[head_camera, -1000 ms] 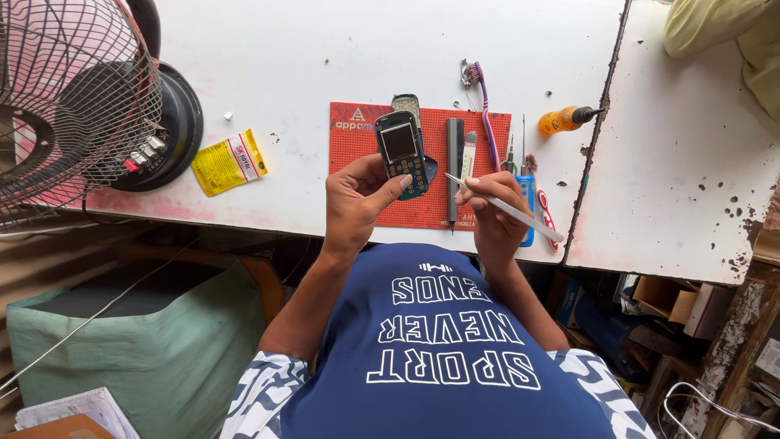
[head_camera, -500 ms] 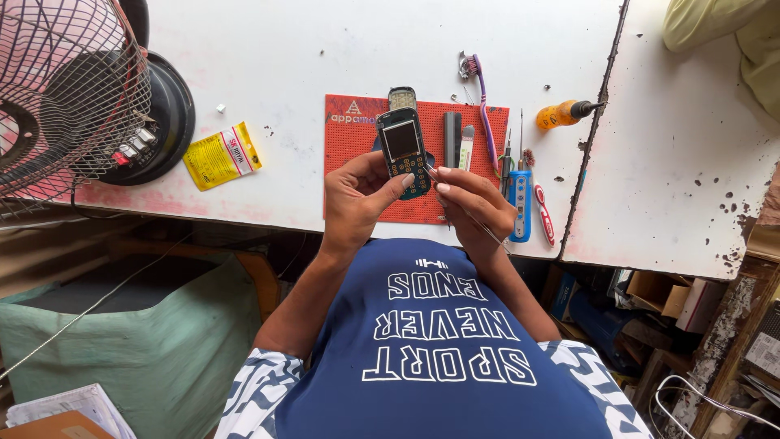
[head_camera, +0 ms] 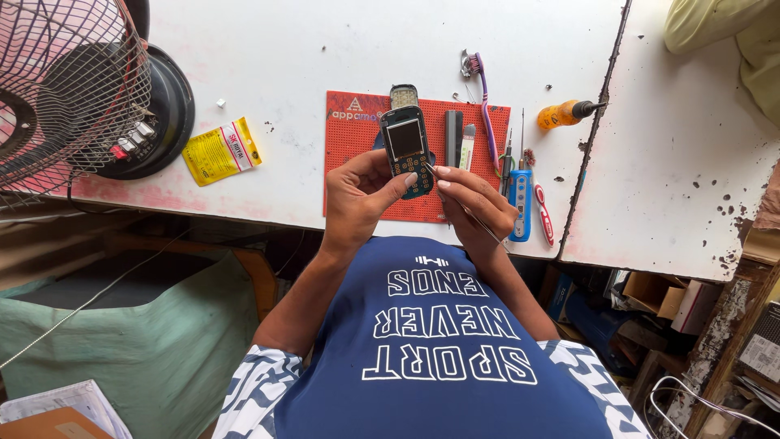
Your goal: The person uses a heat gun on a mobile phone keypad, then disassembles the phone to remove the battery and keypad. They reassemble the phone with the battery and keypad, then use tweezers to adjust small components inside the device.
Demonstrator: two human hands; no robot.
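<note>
My left hand (head_camera: 364, 197) holds a small dark keypad phone (head_camera: 406, 145) upright above a red work mat (head_camera: 356, 114), thumb on its lower edge. My right hand (head_camera: 478, 203) pinches a thin metal tool (head_camera: 490, 234) whose tip touches the phone's lower right side. Both hands hover at the near edge of the white table (head_camera: 325, 49).
On the mat lie a second phone part (head_camera: 404, 95), a grey bar (head_camera: 452, 136), a purple toothbrush (head_camera: 485, 97) and a blue-handled tool (head_camera: 520, 203). An orange-handled screwdriver (head_camera: 565, 114), a yellow packet (head_camera: 221, 150) and a wire-caged fan (head_camera: 65, 97) sit around it.
My right hand has moved left to the phone and turned the thin tool so its tip meets the phone's side. My left hand has kept hold of the phone.
</note>
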